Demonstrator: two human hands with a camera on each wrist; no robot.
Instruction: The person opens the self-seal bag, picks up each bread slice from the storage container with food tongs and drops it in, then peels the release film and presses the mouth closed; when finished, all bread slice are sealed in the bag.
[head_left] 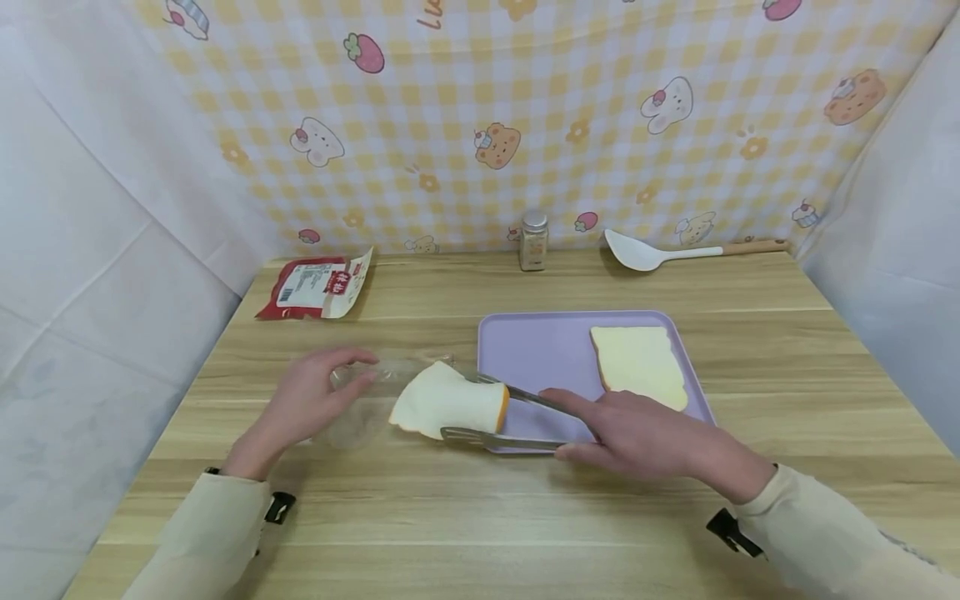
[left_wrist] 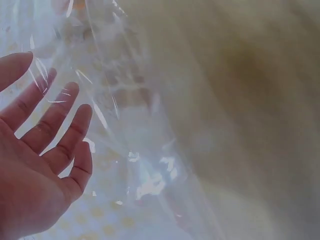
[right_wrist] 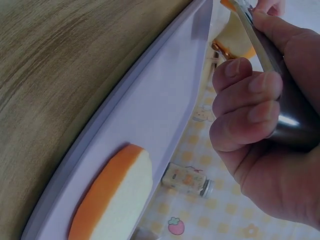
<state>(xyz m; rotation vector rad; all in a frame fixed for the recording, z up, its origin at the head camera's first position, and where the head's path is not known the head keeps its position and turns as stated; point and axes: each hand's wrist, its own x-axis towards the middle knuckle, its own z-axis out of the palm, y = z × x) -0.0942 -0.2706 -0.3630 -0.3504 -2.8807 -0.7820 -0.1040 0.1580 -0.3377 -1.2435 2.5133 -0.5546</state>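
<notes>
My right hand (head_left: 637, 432) grips a pair of metal tongs (head_left: 521, 442). Between the tong tips hangs a bent slice of white bread (head_left: 448, 402) with an orange-brown crust, left of the lilac tray's edge. My left hand (head_left: 306, 398) is at a clear plastic bag (head_left: 358, 421) beside that slice. In the left wrist view, the fingers (left_wrist: 62, 142) are spread and the thumb stands apart, with clear film over the fingertips. Another bread slice (head_left: 641, 367) lies flat on the right side of the lilac tray (head_left: 536, 342).
A red and white packet (head_left: 318, 286) lies at the back left. Behind the tray a small seasoning jar (head_left: 533, 242) stands upright. To its right, a white spatula with a wooden handle (head_left: 637, 252) rests against the checked cloth (head_left: 465, 192).
</notes>
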